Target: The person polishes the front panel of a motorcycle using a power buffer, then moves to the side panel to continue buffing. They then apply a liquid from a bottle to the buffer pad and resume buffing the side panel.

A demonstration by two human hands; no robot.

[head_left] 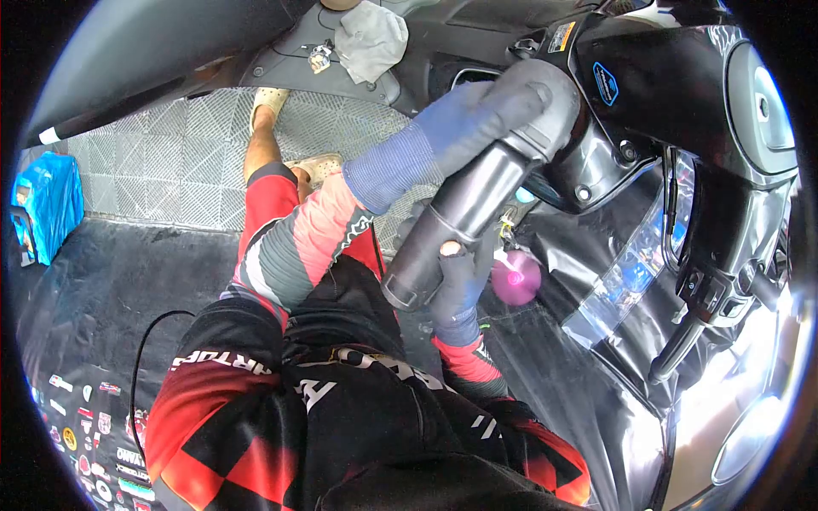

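Note:
A thick black tube with a glossy middle and a rounded elbow at its upper end slants in front of me, close against the scooter. My left hand, in a blue and dark grey glove, lies over the elbow end with its fingers curled round it. Lower down, my right hand grips the tube from the side; a bare thumb tip pokes out of its dark glove. Just right of that hand hangs a pink round thing on a pale tie.
The black scooter rises on the right, with a handlebar grip and mirror. A grey cloth and small keys lie on its floorboard. A blue bag stands left on the mat. A cable curves beside my arm.

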